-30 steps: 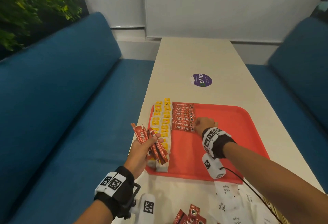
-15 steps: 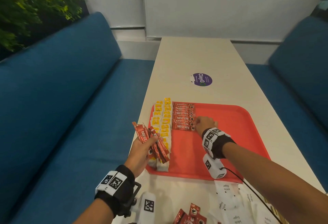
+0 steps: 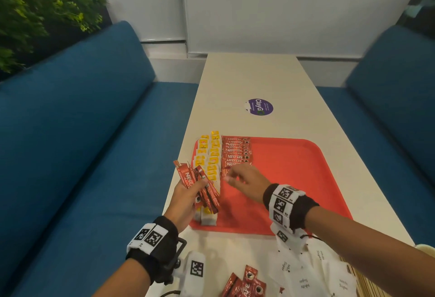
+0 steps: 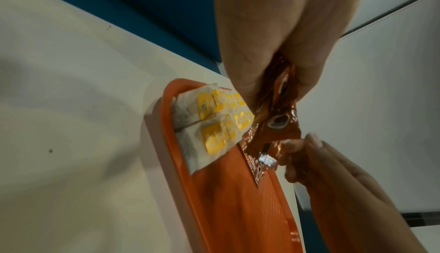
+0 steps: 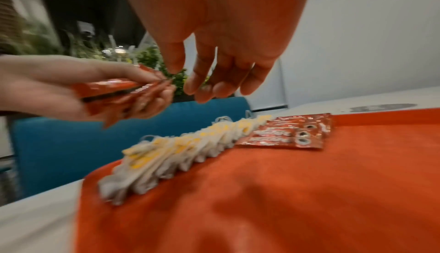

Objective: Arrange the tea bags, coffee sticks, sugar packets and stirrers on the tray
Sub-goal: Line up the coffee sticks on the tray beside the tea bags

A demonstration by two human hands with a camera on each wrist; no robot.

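Looks like we're mid coffee-stick step: left hand (image 3: 186,199) grips a bunch of coffee sticks (image 3: 200,184) over the tray (image 3: 294,179)'s near-left edge, empty right hand (image 3: 244,179), fingers loose, next needs to pinch one for the row (image 3: 236,153).

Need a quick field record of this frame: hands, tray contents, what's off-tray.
left hand: grips a bunch of coffee sticks above the tray's near-left corner
right hand: empty, fingers relaxed, reaching toward the bunch
tray: red, on a white table
tea bags: two rows along the tray's left edge
coffee row: overlapped sticks, right of the tea bags
sugar packets: on the table, near side of the tray
loose sticks: on the table, near edge
stirrers: cannot tell
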